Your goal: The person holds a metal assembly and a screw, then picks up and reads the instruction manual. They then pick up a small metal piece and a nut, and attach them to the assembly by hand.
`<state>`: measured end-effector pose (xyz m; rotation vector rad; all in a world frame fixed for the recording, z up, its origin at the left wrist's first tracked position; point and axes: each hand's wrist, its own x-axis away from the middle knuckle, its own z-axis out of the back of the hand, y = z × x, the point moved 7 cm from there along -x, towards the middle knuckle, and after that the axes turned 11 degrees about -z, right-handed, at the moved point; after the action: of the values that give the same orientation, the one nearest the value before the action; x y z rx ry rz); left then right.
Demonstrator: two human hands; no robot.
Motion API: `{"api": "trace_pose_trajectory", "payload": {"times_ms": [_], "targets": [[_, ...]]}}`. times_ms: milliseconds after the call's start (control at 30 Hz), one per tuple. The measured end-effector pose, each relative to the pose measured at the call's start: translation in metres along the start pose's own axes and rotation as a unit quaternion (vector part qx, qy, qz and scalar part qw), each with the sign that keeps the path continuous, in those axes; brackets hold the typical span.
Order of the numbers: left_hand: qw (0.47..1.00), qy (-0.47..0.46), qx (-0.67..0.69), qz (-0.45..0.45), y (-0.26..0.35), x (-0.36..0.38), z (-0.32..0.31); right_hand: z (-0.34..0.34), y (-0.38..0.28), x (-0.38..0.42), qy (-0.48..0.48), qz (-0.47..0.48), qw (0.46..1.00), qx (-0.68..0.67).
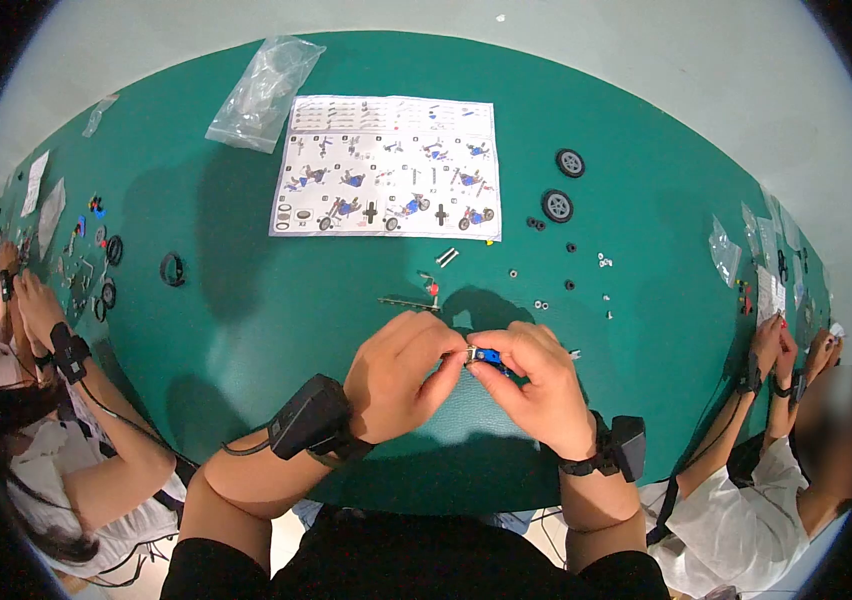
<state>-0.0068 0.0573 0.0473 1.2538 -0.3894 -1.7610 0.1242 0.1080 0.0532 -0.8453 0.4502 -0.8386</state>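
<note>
My left hand (401, 370) is closed, thumb and index fingertip pinching the silver metal end of a small blue model part (489, 356). My right hand (536, 380) is closed too, gripping the blue side of the same part between thumb and fingers. Fingers hide much of it. Just beyond my left hand lies a perforated metal strip (406, 302) with a red piece (433, 290) standing at its end. Two silver pins (447, 257) rest farther up. A printed instruction sheet (286, 215) with motorcycle assembly pictures lies flat beyond them.
To the right are two black-tyred wheels (557, 206), small black rings (537, 225) and several tiny silver fasteners (605, 261). A black tyre-like loop (173, 269) lies left. A clear plastic bag (266, 95) sits at the back. People work at both sides of the green table (276, 340).
</note>
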Motion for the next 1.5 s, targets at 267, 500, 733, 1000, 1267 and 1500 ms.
{"api": "trace_pose_trajectory", "payload": {"times_ms": [267,500,733,1000,1267,1500], "targets": [[1.000,0.002,0.022,0.006,-0.002,0.001,-0.002,0.000,0.001,0.001,0.008,-0.004,1.000,0.001],[1.000,-0.017,0.016,0.005,-0.003,0.002,-0.003,0.000,0.001,0.001,-0.003,-0.011,1.000,0.004],[0.999,-0.032,0.010,0.002,-0.004,0.003,-0.003,-0.001,0.001,0.003,-0.002,0.005,1.000,0.009],[0.999,-0.040,0.002,-0.018,0.000,0.001,-0.002,0.000,-0.001,0.002,-0.011,-0.004,1.000,0.001],[0.998,-0.060,-0.007,-0.021,0.003,-0.001,0.001,-0.003,0.003,-0.001,-0.038,-0.038,0.997,-0.047],[0.998,-0.062,-0.012,-0.012,0.001,0.000,0.002,-0.006,0.011,-0.001,-0.069,-0.121,0.984,-0.114]]}}
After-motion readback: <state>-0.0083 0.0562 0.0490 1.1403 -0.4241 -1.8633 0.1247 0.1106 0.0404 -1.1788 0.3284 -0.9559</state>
